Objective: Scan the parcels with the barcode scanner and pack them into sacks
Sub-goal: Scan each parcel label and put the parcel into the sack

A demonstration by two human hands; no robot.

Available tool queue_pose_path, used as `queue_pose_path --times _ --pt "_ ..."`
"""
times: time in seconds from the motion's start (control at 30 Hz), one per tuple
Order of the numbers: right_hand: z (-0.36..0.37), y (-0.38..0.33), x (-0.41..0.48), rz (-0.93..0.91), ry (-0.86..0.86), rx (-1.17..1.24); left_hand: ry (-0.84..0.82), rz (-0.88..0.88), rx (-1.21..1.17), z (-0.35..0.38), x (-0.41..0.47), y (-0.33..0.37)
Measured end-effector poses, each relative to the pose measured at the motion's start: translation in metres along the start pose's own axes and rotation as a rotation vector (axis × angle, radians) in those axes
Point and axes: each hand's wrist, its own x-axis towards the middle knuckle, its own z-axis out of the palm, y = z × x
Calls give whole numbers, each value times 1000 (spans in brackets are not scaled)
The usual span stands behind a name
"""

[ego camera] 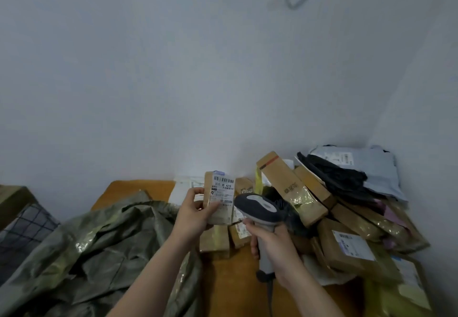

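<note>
Gripping a small cardboard parcel (221, 196) by its left edge, the left hand (192, 213) is holding it upright above the far middle of the orange table (238, 279), with the thumb lying across the near face. The parcel's long axis is running vertically, and its white shipping label (223, 190) is facing the camera, with barcodes at top and bottom.

Just to the right, the right hand (275, 244) is wrapping its fingers round the pale handle of the barcode scanner (257, 207). The scanner's dark head is pointing left and away, toward the parcel's lower right corner and very close to it. Its handle is running down toward the near edge, with a grey cord (270, 292) trailing below.

Under the held parcel, small taped cartons (215, 241) are lying on the table. To the left, a crumpled olive-green sack (104, 242) is sprawling over the near left part, partly hidden by the left forearm. Something covered in dark netting (22, 227) is sitting at the far left.

To the right, a heap of parcels (359, 217) is crowding the table:
- a long carton (290, 187) is leaning up toward the far left
- a black poly bag (334, 175) is lying beyond it
- a grey mailer (371, 165) is resting against the wall
- a flat brown parcel (352, 244) with a white label is lying nearer

The held parcel is showing plain brown card, glossy with clear tape.
</note>
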Motion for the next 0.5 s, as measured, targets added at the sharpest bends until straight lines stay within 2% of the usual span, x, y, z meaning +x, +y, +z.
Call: queue_pose_path --times 0.5 --pt "17 7 -16 -132 31 -71 -65 14 -63 -8 6 -12"
